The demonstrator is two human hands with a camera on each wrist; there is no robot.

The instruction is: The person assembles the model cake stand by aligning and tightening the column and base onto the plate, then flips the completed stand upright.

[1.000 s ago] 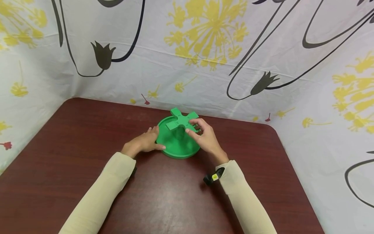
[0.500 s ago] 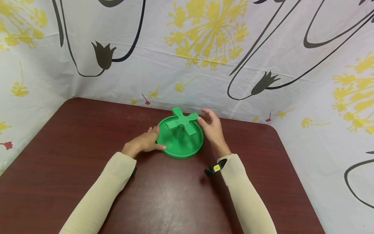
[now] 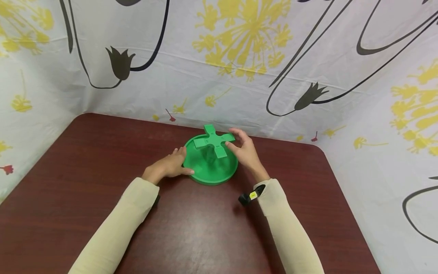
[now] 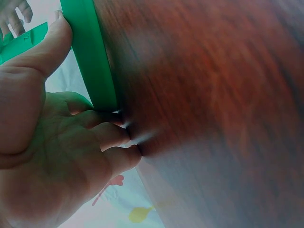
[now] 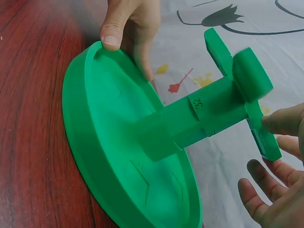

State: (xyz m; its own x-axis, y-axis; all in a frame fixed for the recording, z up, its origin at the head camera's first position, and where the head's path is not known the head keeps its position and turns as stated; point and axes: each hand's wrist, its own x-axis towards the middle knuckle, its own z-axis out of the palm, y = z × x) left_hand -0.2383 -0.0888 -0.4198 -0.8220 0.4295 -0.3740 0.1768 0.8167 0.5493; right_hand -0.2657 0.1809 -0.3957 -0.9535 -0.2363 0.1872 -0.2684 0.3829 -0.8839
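Observation:
A round green dish [image 3: 202,172] with a raised rim sits on the table near its far edge. From its middle rises a thick green post [image 5: 190,118] with numbers on its side, topped by a green four-armed cross knob [image 3: 214,140]. My left hand [image 3: 168,166] holds the dish at its left side: the thumb lies over the rim [image 4: 92,57], and the fingers spread along the outer wall, some tips at the table. My right hand [image 3: 246,152] pinches the right arm of the cross knob between thumb and fingers; its other fingers hang loosely beneath.
The dark red-brown wooden table [image 3: 191,236] stretches out toward me with rounded far corners. Close behind it hangs a white cloth [image 3: 164,95] with yellow and grey flower prints, which also covers both sides. A black strap device [image 3: 249,197] is on my right wrist.
The right fingers have moved from the knob's near-right arm to its right arm. The cross has turned a little clockwise as seen from above. My left hand and the dish stay in place.

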